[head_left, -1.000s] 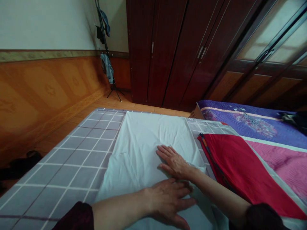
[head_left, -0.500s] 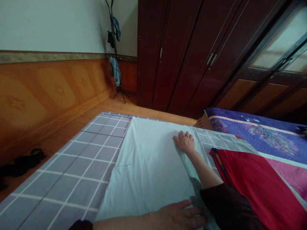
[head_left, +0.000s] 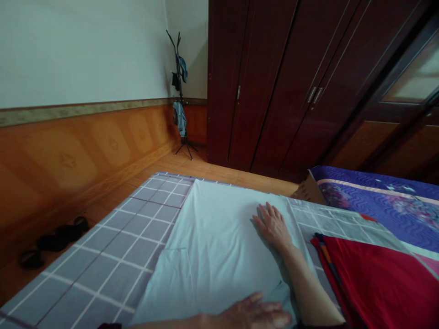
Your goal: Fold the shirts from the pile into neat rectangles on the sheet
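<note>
A pale blue-white garment (head_left: 219, 242) lies spread and folded into a long shape, with soft wrinkles and a folded flap near its left edge. Flat on its right side rests my right hand (head_left: 273, 225), fingers spread and pointing away from me. Close to the bottom edge, my left hand (head_left: 255, 314) reaches across from the left and lies over the near part of the cloth, fingers extended. Neither hand grips anything. The nearest end of the garment is cut off by the frame.
Under the garment is a grey bed cover (head_left: 113, 246) with white grid lines. Folded red cloth (head_left: 384, 278) lies to the right, and a purple floral mattress (head_left: 377, 192) beyond it. Dark shoes (head_left: 61, 237) stand on the floor at left. A coat rack (head_left: 181, 100) and wardrobe (head_left: 260, 91) stand behind.
My right hand has slid slightly over the garment's right side, and the raised fold along that edge now looks flatter. The left hand's fingers have shifted a little. The camera view has tilted up.
</note>
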`<state>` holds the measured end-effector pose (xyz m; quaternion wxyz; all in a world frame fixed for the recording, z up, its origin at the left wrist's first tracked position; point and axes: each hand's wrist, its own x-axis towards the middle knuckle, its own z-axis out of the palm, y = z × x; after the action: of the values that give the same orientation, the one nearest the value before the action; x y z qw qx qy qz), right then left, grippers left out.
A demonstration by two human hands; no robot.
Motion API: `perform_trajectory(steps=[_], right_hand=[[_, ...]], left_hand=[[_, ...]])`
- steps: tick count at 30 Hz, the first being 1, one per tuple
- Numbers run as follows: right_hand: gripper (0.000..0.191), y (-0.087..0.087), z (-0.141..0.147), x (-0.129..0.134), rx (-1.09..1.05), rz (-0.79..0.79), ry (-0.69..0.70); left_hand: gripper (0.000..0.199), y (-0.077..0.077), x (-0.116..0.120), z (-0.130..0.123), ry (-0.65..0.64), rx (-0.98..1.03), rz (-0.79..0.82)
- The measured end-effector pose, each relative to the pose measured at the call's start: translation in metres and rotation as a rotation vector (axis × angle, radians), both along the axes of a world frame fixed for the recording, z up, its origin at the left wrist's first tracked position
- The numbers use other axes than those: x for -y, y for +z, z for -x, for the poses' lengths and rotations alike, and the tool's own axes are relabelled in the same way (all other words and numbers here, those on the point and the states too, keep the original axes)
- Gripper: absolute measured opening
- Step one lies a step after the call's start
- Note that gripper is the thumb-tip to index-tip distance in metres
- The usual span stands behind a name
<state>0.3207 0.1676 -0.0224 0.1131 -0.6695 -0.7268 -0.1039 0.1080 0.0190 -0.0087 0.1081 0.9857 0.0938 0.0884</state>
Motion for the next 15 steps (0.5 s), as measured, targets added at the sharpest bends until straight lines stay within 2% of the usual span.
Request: perform_trajectory(steps=[2,3,4,6,9,11,13,15], right_hand=[[0.051,-0.006,0.003,0.001,0.014,0.028,0.038],[0.051,-0.008,0.004,0.001,0.013,0.033,0.042],[0.05,-0.01,0.004,0.001,0.007,0.032,0.042],[0.05,-0.01,0.002,0.0,-0.01,0.026,0.048],[0.049,-0.007,-0.001,-0.001,-0.035,0.017,0.061],[0.049,-0.006,-0.002,0.0,-0.043,0.01,0.061],[0.048,-0.006,-0.001,0.0,-0.047,0.003,0.053],[0.048,-0.007,-0.001,0.0,-0.051,-0.003,0.048]], left_hand=[[0.052,0.02,-0.014,0.014,0.17,0.013,0.071],[0.065,0.028,-0.023,0.024,0.27,-0.012,0.12],[0.072,0.035,-0.035,0.034,0.338,-0.056,0.163],[0.073,0.039,-0.062,0.057,0.506,-0.17,0.22],[0.07,0.029,-0.109,0.093,0.746,-0.307,0.214],[0.069,0.021,-0.136,0.113,1.009,-0.302,0.148],[0.068,0.015,-0.157,0.128,1.102,-0.286,0.105],[0.066,0.011,-0.171,0.136,1.105,-0.271,0.087]])
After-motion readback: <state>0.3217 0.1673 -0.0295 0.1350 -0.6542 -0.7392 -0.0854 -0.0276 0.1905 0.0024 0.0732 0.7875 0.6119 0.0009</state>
